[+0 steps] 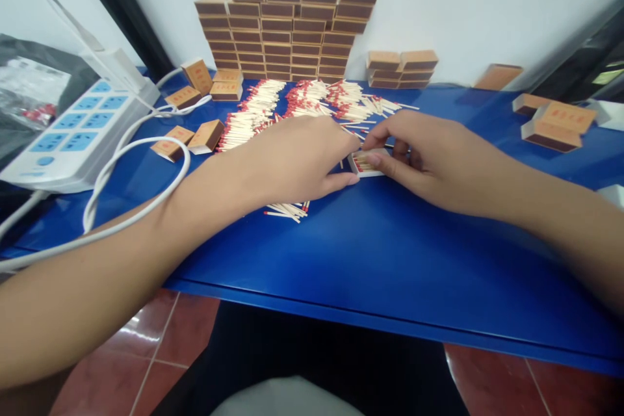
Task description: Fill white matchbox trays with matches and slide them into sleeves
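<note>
A small white matchbox tray lies on the blue table between my two hands, with red-headed matches inside. My left hand closes on the tray's left end, thumb at the front corner and fingers at the back. At the other end, my right hand has its thumb over the matches and its fingers curled behind, gripping the tray. Behind my left hand spread heaps of loose matches. A few more matches stick out below that hand. Part of the tray is covered by my fingers.
A wall of stacked matchboxes stands at the back, beside a smaller stack. Empty-looking sleeves lie at right, other boxes at left. A power strip and white cable run near my left forearm.
</note>
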Tool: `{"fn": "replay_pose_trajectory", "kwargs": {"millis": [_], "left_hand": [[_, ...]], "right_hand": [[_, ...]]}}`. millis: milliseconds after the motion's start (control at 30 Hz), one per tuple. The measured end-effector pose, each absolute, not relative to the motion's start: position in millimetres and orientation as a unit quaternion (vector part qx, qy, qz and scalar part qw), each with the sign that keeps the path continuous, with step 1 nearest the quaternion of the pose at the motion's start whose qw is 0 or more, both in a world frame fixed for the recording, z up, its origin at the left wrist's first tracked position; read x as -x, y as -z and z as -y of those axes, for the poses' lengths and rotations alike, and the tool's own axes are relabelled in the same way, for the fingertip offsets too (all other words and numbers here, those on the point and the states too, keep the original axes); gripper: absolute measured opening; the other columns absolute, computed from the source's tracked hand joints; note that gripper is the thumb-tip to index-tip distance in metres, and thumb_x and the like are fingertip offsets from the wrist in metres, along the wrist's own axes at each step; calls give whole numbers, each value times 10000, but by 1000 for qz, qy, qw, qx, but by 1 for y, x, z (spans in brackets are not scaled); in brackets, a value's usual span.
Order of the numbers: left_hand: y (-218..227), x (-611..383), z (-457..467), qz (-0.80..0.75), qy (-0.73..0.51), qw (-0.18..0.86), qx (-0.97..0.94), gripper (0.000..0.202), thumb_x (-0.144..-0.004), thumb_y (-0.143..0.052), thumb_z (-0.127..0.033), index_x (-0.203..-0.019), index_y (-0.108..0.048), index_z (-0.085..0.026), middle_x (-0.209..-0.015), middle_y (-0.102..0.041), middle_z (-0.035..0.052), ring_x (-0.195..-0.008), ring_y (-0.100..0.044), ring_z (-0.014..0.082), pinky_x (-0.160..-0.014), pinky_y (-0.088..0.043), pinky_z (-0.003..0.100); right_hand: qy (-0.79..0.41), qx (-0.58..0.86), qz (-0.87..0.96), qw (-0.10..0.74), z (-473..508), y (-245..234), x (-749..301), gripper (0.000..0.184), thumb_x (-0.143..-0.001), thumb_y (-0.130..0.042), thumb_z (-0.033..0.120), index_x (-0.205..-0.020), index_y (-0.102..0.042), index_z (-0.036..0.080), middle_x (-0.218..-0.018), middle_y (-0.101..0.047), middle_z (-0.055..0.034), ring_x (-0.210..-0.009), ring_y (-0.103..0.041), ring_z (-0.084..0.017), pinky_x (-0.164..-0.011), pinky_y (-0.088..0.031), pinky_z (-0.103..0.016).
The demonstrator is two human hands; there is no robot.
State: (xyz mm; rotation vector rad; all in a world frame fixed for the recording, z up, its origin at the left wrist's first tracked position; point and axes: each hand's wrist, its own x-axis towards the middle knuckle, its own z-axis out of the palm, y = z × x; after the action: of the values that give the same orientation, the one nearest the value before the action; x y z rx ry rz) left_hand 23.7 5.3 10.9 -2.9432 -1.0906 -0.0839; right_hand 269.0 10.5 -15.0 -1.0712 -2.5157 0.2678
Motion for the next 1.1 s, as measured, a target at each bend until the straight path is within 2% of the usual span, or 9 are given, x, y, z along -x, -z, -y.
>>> {"fn": "replay_pose_trajectory", "kwargs": {"millis": [233,500,733,867,1100], "left_hand": [[-12,-25,-4,359,18,-4,933,290,-1036,-604,-402,-1162,-750,-185,-1009,-767,95,-911,-730,273,-776,-479,339],[-8,-23,-8,340,39,1,940,312,-1037,-595,-436,-1079,-764,-177,-950,-761,94,-865,-720,266,-774,-475,348],[-12,-26,-5,353,14,7,935,309,-1047,-597,-415,-1145,-753,-167,-1016,-767,106,-889,-721,262,-754,-468,334],[-12,-27,-3,361,13,13,932,305,-1045,-604,-403,-1154,-752,-159,-1025,-768,105,-905,-723,264,-746,-469,330],[-10,-24,-6,342,32,5,939,302,-1048,-586,-420,-1089,-759,-175,-979,-761,93,-865,-717,254,-747,-467,336]], "right_hand": [[-105,381,896,199,-11,17,-270,204,-1046,-584,437,-1094,-679,263,-971,-696,-74,-773,-612,-249,-707,-455,-403],[-114,390,891,204,-11,15,-269,201,-1028,-601,449,-1078,-693,278,-966,-706,-99,-783,-630,-294,-710,-456,-443],[-108,381,896,199,-11,16,-269,210,-1044,-588,425,-1100,-682,245,-997,-711,-96,-859,-651,-278,-759,-470,-425],[-109,382,894,205,-11,17,-269,189,-1034,-605,433,-1098,-688,275,-994,-726,-83,-847,-646,-281,-743,-458,-419],[-117,390,889,208,-11,16,-268,215,-1011,-626,445,-1086,-699,257,-974,-708,-96,-779,-632,-281,-719,-457,-434]]}}
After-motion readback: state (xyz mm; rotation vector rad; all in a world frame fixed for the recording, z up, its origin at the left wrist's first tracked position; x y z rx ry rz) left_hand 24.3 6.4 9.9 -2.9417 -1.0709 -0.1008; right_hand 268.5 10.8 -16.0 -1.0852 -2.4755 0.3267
